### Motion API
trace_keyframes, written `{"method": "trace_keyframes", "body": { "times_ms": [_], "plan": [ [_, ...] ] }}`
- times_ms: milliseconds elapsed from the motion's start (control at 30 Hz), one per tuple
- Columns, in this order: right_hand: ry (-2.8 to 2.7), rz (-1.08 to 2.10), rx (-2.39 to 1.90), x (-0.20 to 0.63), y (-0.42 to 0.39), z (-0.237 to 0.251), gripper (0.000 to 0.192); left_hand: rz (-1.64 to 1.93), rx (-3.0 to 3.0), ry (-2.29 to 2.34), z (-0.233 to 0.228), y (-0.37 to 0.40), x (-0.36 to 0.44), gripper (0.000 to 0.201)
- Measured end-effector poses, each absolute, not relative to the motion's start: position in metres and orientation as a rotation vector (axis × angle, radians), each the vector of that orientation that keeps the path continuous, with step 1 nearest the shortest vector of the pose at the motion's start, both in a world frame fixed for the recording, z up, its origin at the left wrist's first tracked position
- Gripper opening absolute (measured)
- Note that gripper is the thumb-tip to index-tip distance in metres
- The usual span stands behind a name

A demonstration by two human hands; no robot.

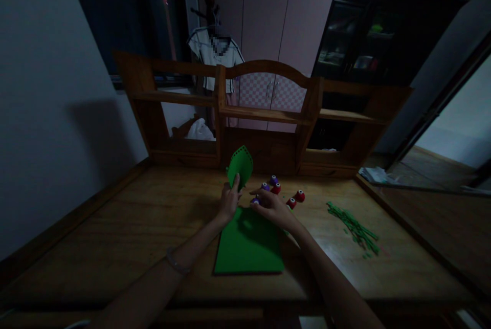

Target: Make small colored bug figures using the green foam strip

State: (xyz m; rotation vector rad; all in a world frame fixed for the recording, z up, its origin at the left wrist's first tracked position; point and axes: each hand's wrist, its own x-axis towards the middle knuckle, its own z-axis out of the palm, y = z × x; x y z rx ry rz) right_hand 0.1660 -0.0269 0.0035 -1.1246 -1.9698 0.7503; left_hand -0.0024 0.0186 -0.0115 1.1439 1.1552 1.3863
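My left hand (229,201) pinches a green foam sheet (241,165) and holds it upright above the wooden desk (134,226); its curved edge carries a row of punched holes. A flat stack of green sheets (248,244) lies under both hands. My right hand (270,205) rests on the far edge of that stack, fingers closed around a small purple craft punch (255,199). Just beyond it sit two purple punches (273,179) and several red ones (299,196).
A pile of green paper strips (355,227) lies to the right on the desk. A wooden shelf hutch (264,114) stands along the back edge. A white wall runs along the left. Clothes hang on a rack behind.
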Motion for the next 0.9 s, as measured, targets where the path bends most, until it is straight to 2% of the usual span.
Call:
{"method": "trace_keyframes", "body": {
  "times_ms": [167,367,767,900],
  "plan": [
    [-1.986,0.705,-1.135,0.1666,-0.0251,0.0014,0.025,1.422,1.194,1.061,-0.0124,0.0169,-0.0026,0.049],
    [-2.020,0.617,-1.148,0.1677,-0.0233,0.0024,0.022,1.404,1.198,1.001,-0.0155,0.0170,-0.0023,0.038],
    [-2.037,0.569,-1.153,0.1672,-0.0209,0.0008,0.032,1.386,1.223,0.998,-0.0145,0.0154,-0.0019,0.034],
    [-2.051,0.557,-1.132,0.1663,-0.0179,-0.0006,0.029,1.388,1.227,0.997,-0.0141,0.0153,-0.0020,0.036]
  ]
}}
